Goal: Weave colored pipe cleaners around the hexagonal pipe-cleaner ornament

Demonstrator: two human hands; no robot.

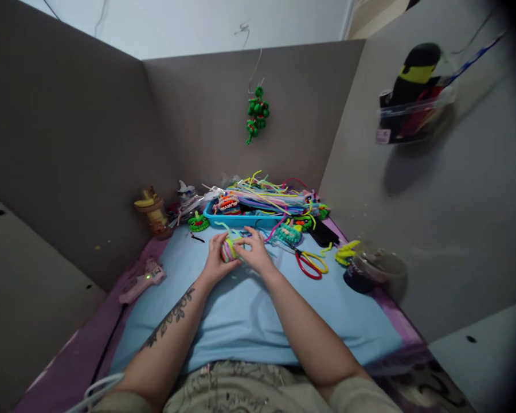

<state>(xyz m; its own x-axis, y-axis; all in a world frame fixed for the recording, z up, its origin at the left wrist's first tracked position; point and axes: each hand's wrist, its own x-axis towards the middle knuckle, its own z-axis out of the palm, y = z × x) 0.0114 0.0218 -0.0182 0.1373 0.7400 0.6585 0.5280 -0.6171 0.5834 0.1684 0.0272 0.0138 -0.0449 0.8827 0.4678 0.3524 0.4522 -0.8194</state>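
Both my hands meet over the light blue mat (241,310) in the middle of the desk. My left hand (215,259) is closed around a small pink and green pipe-cleaner piece (229,249). My right hand (253,252) pinches the same piece from the right, fingers pressed to it. A green pipe-cleaner end curls up from the piece toward the tray. Just behind my hands stands a blue tray (241,220) heaped with coloured pipe cleaners.
Red and yellow scissors (311,264) lie right of my hands, a pink glue gun (143,281) to the left. A yellow-topped jar (153,214), green pipe-cleaner figures (198,222), a dark bowl (372,269) and grey partition walls ring the desk. A green pipe-cleaner cluster (257,113) hangs on the back wall.
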